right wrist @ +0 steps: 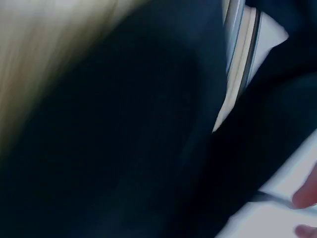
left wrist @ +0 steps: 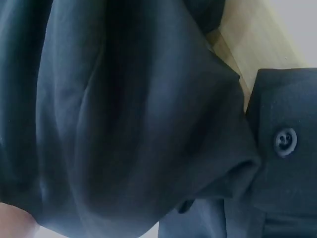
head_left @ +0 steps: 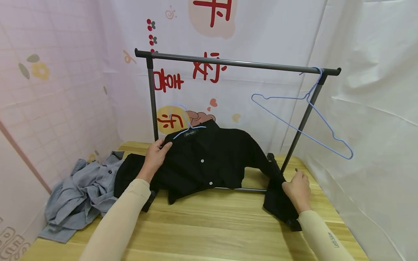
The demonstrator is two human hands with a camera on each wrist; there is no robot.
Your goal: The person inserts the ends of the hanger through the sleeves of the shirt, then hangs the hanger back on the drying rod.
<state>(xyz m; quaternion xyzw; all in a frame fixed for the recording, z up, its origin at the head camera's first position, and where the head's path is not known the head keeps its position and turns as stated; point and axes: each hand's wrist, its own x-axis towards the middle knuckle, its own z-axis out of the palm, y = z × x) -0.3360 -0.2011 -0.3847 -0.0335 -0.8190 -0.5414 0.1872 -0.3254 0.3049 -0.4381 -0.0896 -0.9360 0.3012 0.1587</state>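
Note:
A black shirt [head_left: 225,156] with white buttons is held up by both hands, its collar at the top. A blue wire hanger [head_left: 190,125] sits in its neck opening, the hook sticking up unhooked. At the shirt's left shoulder end, my left hand [head_left: 154,159] pinches the cloth between thumb and fingers. My right hand [head_left: 298,190] grips the outstretched sleeve on the right, its cuff end hanging below. Black cloth [left wrist: 133,119] fills most of the left wrist view, beside a buttoned cuff [left wrist: 292,168]. In the right wrist view, fingertips [right wrist: 307,191] show at the edge by dark cloth.
A dark metal clothes rack [head_left: 228,63] stands on the wooden table [head_left: 209,224] behind the shirt. An empty blue hanger [head_left: 302,129] hangs from its right end. Crumpled grey-blue garments [head_left: 85,188] lie at the left, with black cloth [head_left: 128,172] against them.

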